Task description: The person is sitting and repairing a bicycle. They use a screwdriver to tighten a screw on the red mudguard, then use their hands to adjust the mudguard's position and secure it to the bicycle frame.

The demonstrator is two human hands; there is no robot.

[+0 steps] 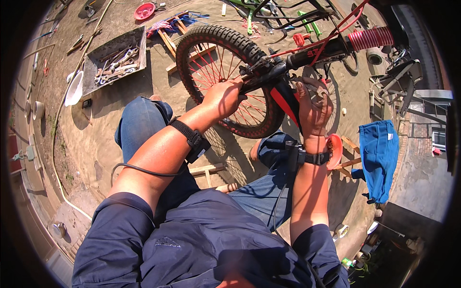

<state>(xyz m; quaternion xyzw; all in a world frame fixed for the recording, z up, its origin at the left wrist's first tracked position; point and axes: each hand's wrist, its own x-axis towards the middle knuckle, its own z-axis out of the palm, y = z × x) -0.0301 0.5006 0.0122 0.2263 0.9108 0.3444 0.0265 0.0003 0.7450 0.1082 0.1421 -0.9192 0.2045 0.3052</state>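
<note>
A bicycle with a black and red frame [285, 102] is in front of me, its knobby front wheel [211, 36] with red spokes turned to my left. My left hand [224, 100] is closed around a black part of the bicycle beside this wheel, probably a fork leg. Just right of the frame tube, my right hand [314, 108] is raised with bent fingers. A greyish piece shows at its fingertips, but its kind cannot be made out. Both wrists wear black straps. A red ribbed sleeve [370, 38] sits at the bicycle's upper right.
At left stands a metal tray [139, 67] full of wrenches, with a white bowl [74, 89] beside it. A red bowl [334, 151] of small parts is by my right wrist. Blue cloth [378, 158] hangs at right. Green frame parts [249, 19] and a red dish [144, 11] lie farther off.
</note>
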